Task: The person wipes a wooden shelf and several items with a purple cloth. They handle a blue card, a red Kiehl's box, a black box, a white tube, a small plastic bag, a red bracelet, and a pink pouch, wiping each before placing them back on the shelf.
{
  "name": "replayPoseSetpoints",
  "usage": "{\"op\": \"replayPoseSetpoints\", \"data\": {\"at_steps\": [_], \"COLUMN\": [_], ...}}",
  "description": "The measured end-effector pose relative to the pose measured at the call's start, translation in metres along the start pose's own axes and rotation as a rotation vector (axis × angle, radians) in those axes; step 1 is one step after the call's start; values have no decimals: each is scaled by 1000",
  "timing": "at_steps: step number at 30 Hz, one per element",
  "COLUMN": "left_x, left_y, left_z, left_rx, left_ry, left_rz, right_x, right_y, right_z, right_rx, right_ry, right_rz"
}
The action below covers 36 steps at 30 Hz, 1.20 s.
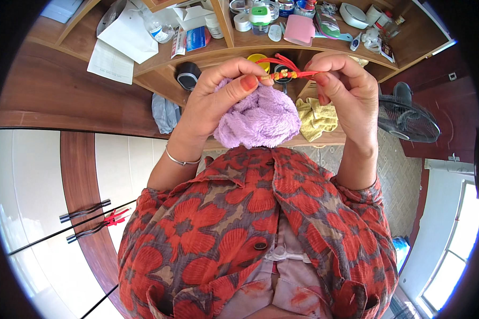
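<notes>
A red cord bracelet (284,74) with gold-coloured and yellow beads is stretched between my two hands. Its left end sits between the thumb and fingers of my left hand (213,99). My right hand (345,85) pinches the red cord at the other end, and a loop of cord rises behind the beads. Below the bracelet hangs a fluffy purple cloth (259,115), bunched against my left hand, whose lower fingers it hides. A metal bangle (183,162) circles my left wrist.
Ahead is a wooden shelf unit (239,52) with papers, bottles and a pink case (299,30). A yellow cloth (317,117) drapes over a lower ledge, beside my right hand. A black fan (409,115) stands at the right, a white cabinet (32,171) at the left.
</notes>
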State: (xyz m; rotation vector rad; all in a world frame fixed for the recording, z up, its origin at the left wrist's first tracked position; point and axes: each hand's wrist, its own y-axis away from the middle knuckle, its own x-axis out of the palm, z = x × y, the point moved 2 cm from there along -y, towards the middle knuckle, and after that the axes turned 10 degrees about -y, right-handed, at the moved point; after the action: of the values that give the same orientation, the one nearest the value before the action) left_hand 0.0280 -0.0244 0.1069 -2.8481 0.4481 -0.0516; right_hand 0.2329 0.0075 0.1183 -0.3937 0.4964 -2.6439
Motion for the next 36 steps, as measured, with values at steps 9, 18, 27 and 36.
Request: {"op": "replayPoseSetpoints", "data": {"at_steps": [9, 18, 27, 36], "left_x": [-3, -11, -33, -47], "left_y": [6, 11, 17, 28], "left_z": [-4, -1, 4, 15], "left_rx": [-38, -86, -9, -72], "left_ry": [166, 363, 343, 544], "left_rz": [-60, -64, -219, -250], "right_x": [0, 12, 35, 82], "right_y": [-1, -11, -39, -131], "right_z": [-11, -17, -14, 39], "right_rx": [142, 175, 210, -391], "right_ry": [-446, -679, -595, -142], "right_rz": [13, -16, -9, -139]}}
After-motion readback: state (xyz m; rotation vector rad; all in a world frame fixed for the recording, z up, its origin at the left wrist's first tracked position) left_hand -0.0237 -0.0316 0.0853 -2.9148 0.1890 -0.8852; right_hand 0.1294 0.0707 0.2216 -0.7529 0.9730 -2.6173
